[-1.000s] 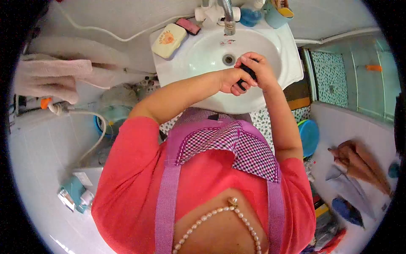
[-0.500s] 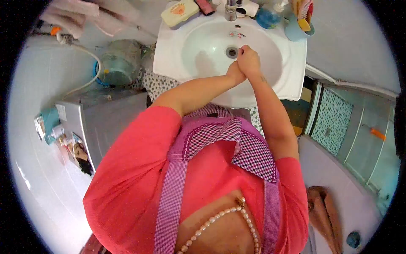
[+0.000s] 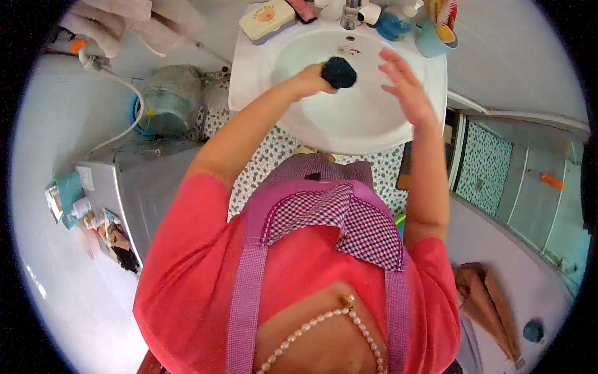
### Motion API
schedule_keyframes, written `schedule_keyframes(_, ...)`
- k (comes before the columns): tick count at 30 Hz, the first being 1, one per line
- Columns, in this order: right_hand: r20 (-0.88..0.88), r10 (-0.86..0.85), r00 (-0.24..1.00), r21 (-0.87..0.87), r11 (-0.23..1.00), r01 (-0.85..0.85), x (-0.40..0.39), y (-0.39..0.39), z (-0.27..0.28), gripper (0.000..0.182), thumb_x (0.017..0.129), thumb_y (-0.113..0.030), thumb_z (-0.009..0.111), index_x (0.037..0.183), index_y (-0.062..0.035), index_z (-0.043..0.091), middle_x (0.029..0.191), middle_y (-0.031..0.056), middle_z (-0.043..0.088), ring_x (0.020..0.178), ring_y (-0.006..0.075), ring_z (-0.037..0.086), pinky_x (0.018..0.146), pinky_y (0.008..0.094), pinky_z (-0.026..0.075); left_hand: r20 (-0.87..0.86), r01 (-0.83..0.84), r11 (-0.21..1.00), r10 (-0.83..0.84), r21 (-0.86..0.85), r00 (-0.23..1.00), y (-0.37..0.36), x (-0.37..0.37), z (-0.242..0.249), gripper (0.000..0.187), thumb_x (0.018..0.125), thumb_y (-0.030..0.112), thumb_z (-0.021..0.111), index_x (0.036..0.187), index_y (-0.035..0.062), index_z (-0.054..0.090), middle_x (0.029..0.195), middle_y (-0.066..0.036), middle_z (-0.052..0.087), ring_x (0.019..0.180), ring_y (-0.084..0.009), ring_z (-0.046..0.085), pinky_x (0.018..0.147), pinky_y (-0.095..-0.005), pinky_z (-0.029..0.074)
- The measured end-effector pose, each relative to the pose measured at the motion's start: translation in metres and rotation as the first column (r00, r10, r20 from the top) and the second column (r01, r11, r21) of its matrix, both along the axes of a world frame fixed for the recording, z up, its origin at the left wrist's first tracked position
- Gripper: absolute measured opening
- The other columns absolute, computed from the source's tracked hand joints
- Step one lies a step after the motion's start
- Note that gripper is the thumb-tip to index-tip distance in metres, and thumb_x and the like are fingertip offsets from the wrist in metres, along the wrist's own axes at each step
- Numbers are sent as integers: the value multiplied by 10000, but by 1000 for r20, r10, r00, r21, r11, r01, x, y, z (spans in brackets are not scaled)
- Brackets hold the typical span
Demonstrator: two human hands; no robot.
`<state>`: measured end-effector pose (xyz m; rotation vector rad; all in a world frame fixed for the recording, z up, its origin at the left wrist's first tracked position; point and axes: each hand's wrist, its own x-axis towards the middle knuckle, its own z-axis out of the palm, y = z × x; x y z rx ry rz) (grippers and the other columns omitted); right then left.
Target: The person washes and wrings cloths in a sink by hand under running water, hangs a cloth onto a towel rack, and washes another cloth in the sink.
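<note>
My left hand (image 3: 310,81) is over the middle of the white washbasin (image 3: 355,140), its fingers closed around a small dark, rounded object (image 3: 339,73). I cannot tell what kind of thing it is. The drain is hidden behind it in this view. Above the basin's right side, my right hand (image 3: 403,87) is raised, fingers apart and holding nothing. The metal tap (image 3: 350,15) stands at the basin's back edge, beyond both hands.
Along the back rim are a soap box (image 3: 268,20), a blue soap bottle (image 3: 395,26) and a cup (image 3: 436,45) with brushes. A grey metal cabinet (image 3: 162,181) stands left, near a hose (image 3: 134,81). Brown cloth (image 3: 489,305) hangs at lower right.
My hands were clasped together over the basin. They have parted: the left has moved left and now has the dark object, while the right has shifted right and opened.
</note>
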<state>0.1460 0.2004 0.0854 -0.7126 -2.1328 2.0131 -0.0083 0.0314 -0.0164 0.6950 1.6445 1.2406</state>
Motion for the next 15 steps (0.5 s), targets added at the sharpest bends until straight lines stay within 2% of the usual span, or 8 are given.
schedule_keyframes(3,-467,77,881,-310,919,-244,10,-1,13,522,893,-394,446,1322,-113,346,1277,127,455,1155,256,455,934,415,351,193,-156,988,151,12,969,-24,-19,11,426,616,19,697,1027,40,586,970,-43,616,892,-180,561,834,-301,418)
schedule_keyframes(5,-647,74,758,-566,620,-544,12,10,-32,518,902,-407,411,1323,-117,331,1282,126,457,1188,260,436,932,478,352,437,-261,957,183,127,881,-27,-18,-7,395,649,12,653,1038,50,598,991,-38,620,920,-153,550,835,-280,406)
schedule_keyframes(6,-9,156,988,-379,914,-148,17,14,-67,477,892,-343,463,1298,-114,363,1230,125,504,1145,248,473,928,497,349,401,-314,949,288,-1,869,-23,-17,-29,379,666,18,604,1044,39,590,1013,-54,604,933,-168,549,824,-284,410)
schedule_keyframes(8,105,68,992,-34,997,-64,34,-12,-80,493,869,-286,512,1298,-96,360,1233,120,496,1108,233,490,922,427,366,84,-191,972,203,-135,976,-27,6,5,415,671,36,590,1084,30,556,1039,-71,581,949,-176,535,820,-289,412)
schedule_keyframes(10,174,-46,984,342,940,-16,39,-30,-78,519,847,-230,561,1299,-79,357,1236,115,488,1070,219,506,916,357,383,59,-161,979,169,-124,984,-19,33,36,492,678,65,588,1157,22,485,1092,-83,538,971,-183,510,826,-296,409)
schedule_keyframes(13,-127,-8,992,-14,1000,6,54,-36,-70,594,857,-237,566,1352,-80,277,1267,84,411,1108,178,423,938,318,359,134,49,987,-69,152,988,0,75,34,662,704,131,633,1289,34,340,1200,-88,456,1036,-190,463,886,-308,381)
schedule_keyframes(14,-207,-32,978,92,994,53,53,-36,-54,593,836,-275,590,1318,-59,321,1228,102,455,1087,207,467,950,334,359,36,157,978,-163,140,986,5,86,75,695,714,166,649,1308,34,313,1221,-86,438,1065,-191,458,905,-319,377)
schedule_keyframes(15,-228,-61,972,-97,995,39,61,-29,-46,566,827,-232,604,1303,-69,347,1185,86,487,1089,202,466,938,324,372,-59,253,960,-248,118,967,10,98,112,732,725,201,665,1328,34,286,1242,-85,421,1093,-192,452,925,-329,373)
